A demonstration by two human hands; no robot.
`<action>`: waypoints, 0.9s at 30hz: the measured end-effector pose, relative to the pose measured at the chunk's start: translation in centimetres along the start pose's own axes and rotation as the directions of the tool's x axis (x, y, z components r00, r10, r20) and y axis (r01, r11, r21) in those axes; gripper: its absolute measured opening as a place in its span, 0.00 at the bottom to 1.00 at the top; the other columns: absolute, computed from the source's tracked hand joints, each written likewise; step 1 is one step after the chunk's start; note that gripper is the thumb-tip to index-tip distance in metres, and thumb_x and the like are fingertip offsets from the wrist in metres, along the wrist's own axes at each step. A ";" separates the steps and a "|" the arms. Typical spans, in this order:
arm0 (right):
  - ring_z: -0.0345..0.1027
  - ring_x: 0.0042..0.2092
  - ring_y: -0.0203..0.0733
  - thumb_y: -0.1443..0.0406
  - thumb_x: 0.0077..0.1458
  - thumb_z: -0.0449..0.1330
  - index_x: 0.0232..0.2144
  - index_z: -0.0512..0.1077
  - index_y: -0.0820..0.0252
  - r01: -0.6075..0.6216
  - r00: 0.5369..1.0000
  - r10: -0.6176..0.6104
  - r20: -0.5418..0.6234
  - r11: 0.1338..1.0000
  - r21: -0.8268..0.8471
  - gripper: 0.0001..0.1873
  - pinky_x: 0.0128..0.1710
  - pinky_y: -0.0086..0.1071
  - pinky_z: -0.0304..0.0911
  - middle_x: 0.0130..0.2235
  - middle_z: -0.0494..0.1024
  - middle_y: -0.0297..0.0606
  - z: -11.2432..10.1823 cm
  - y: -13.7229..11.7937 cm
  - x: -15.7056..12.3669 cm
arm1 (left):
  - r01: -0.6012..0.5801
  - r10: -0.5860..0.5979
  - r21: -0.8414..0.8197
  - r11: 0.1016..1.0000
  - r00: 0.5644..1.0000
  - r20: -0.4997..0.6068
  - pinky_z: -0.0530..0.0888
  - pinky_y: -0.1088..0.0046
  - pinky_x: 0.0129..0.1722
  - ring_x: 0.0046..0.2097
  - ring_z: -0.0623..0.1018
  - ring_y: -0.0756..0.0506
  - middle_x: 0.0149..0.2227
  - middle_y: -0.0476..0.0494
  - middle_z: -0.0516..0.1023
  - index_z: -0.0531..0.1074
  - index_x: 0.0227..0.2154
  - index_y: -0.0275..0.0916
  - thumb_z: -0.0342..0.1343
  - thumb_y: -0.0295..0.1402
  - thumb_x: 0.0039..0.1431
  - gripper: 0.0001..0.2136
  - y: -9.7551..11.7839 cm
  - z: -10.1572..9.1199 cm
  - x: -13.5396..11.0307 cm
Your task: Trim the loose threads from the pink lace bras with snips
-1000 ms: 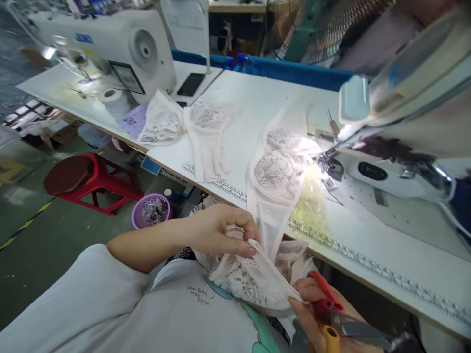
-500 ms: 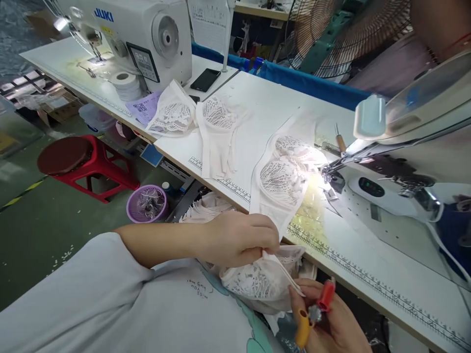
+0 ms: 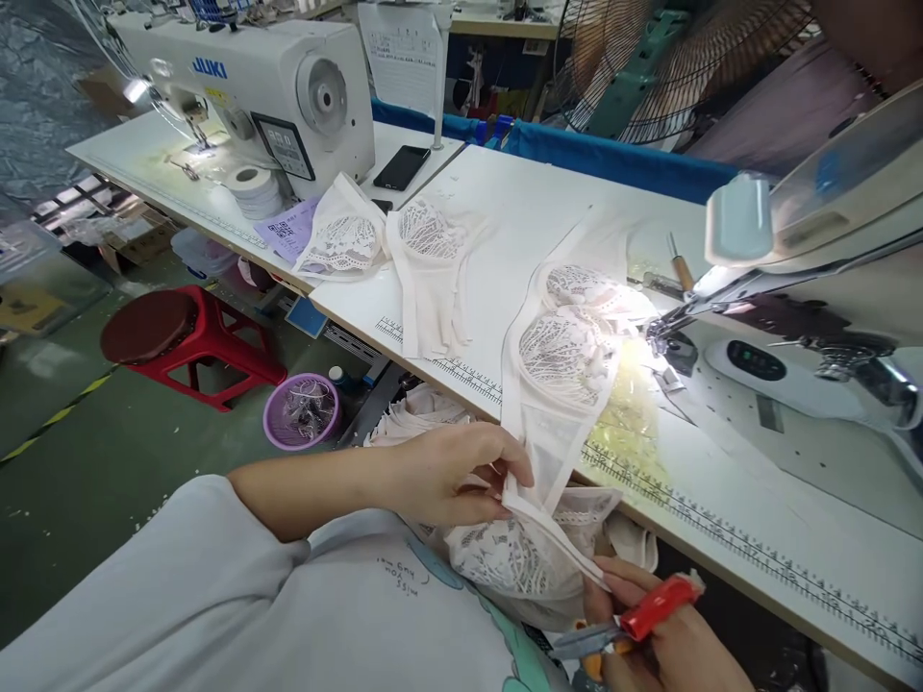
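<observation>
A pale lace bra (image 3: pixel 509 559) lies across my lap below the table edge. My left hand (image 3: pixel 461 476) holds the end of its narrow edge between thumb and curled fingers, with a gap showing behind the fingertips. My right hand (image 3: pixel 667 634) pinches the other end of that edge, which runs fairly straight between the hands. Tucked in the same hand is a pair of small scissors (image 3: pixel 658 608) with red and orange handle parts and a grey blade. Another lace bra (image 3: pixel 562 356) lies on the table with its cup beside the lit sewing machine needle area.
A sewing machine (image 3: pixel 750 288) stands at right, another sewing machine (image 3: pixel 237 86) at far left. More lace pieces (image 3: pixel 433 279), a phone (image 3: pixel 402 168) and an awl (image 3: pixel 680 264) lie on the table (image 3: pixel 505 192). A red stool (image 3: pixel 209 346) and purple basket (image 3: pixel 301 411) are on the floor.
My left fingers have loosened and lifted slightly at the bra edge. My right hand has moved right and down, and the scissors have turned, showing the blade. The view has shifted slightly.
</observation>
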State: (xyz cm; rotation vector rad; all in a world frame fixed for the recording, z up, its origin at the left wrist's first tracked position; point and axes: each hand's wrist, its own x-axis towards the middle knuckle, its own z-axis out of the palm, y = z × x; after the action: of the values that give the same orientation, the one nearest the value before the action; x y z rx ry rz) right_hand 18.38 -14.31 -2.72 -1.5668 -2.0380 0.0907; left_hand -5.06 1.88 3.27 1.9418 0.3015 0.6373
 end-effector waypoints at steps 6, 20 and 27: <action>0.73 0.32 0.42 0.66 0.54 0.57 0.39 0.69 0.57 -0.230 0.972 0.209 0.103 0.933 0.275 0.08 0.25 0.29 0.68 0.34 0.76 0.41 -1.1 -1.0 2.4 | -0.042 0.040 0.087 0.995 0.999 0.018 0.75 0.71 0.37 0.38 0.74 0.47 0.36 0.37 0.73 0.70 0.35 0.33 0.57 0.28 0.55 0.05 0.7 -0.8 0.5; 0.46 0.22 0.31 0.69 0.48 0.54 0.18 0.51 0.57 -0.422 0.746 0.050 0.664 0.807 0.414 0.14 0.19 0.25 0.45 0.20 0.56 0.27 -3.4 -0.3 8.7 | 0.230 -0.526 0.546 0.806 0.700 0.483 0.67 0.80 0.27 0.30 0.71 0.52 0.33 0.46 0.70 0.72 0.27 0.36 0.50 0.24 0.55 0.06 3.0 -3.3 4.1; 0.47 0.23 0.32 0.69 0.47 0.57 0.18 0.49 0.56 -0.330 0.828 -0.100 0.552 0.709 0.624 0.17 0.21 0.26 0.49 0.21 0.56 0.27 -2.1 -2.0 7.6 | 0.152 -0.302 0.270 0.951 0.651 0.696 0.62 0.74 0.24 0.25 0.65 0.50 0.23 0.49 0.66 0.58 0.19 0.39 0.50 0.25 0.56 0.12 2.2 -3.7 1.4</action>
State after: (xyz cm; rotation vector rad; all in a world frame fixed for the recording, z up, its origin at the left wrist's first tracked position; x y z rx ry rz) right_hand 16.40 -8.64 2.71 -1.2227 -1.9022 1.3669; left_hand -6.14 4.37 6.85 2.1252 0.0868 -0.3878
